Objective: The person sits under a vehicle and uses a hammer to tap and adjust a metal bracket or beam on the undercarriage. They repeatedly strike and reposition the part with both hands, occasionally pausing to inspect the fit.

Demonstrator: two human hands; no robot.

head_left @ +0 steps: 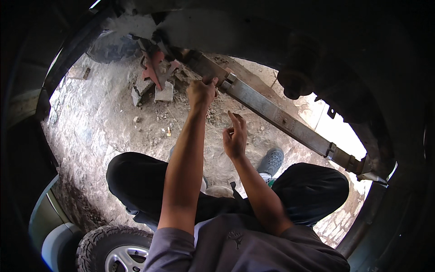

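A long flat steel bar with clips round it, much like a leaf spring [272, 113], slants under the dark body of a vehicle, from the upper middle to the right. My left hand [201, 94] is raised to its near edge, left of one clip. The fingers are closed with the thumb uppermost, overlapping the bar's edge; whatever they hold is hidden. Lower and to the right, my right hand [235, 137] hangs in the air apart from the bar. Its index finger is stretched upward, the others are loosely bent, and nothing shows in it.
A red metal stand [156, 70] rises beside a pale stone block [164, 92] beyond my left hand. Rubble covers the dirt floor. At lower left lies a wheel [113, 249]. Dark vehicle parts, including a hanging round piece [295, 84], frame the space. My grey shoe [272, 162] is below.
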